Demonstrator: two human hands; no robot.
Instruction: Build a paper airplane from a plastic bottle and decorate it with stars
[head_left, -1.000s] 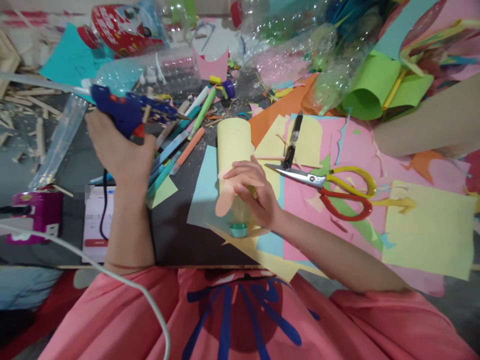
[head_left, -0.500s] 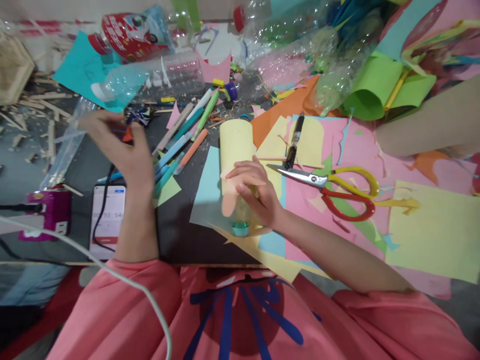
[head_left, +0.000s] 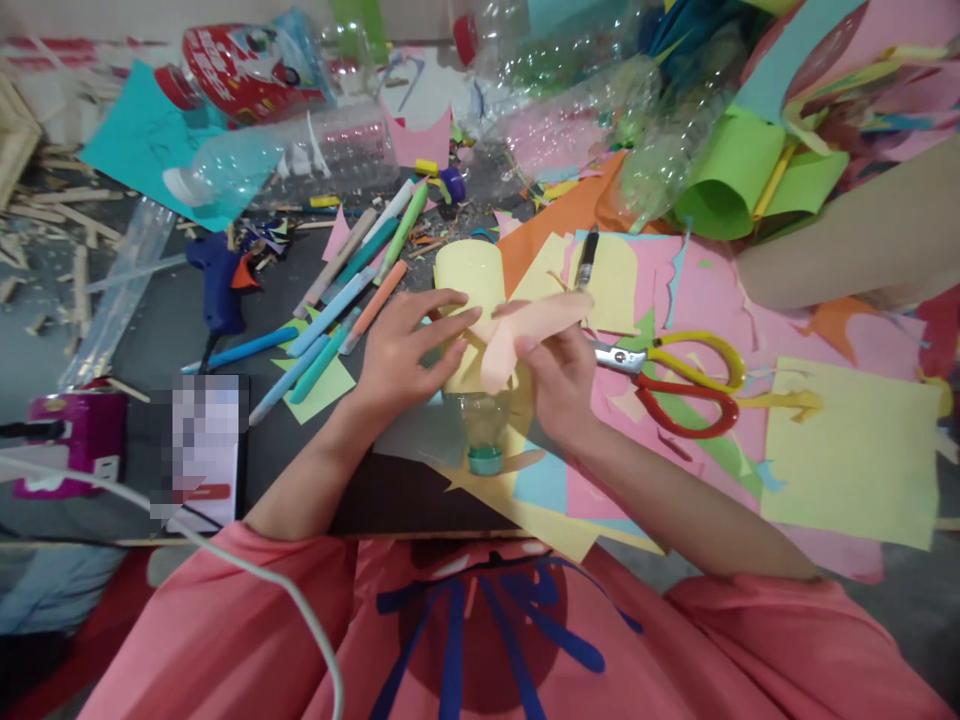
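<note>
In front of me lies a clear bottle wrapped in pale yellow paper, its green cap toward me. My right hand pinches a peach paper cutout with petal-like lobes over the wrap. On the other side, my left hand reaches across with fingers apart, the tips at the yellow paper and close to the cutout; whether they press on it I cannot tell. A blue hot glue gun with an orange trigger rests on the table left of that hand.
Scissors with yellow and red handles lie right of my right hand. Markers, a phone and a purple box with cords are on the left. Plastic bottles fill the back. Another person's arm extends in at right.
My left hand has left the glue gun and come right to the bottle. The right hand has raised the peach cutout and turned it, with one lobe now pointing right.
</note>
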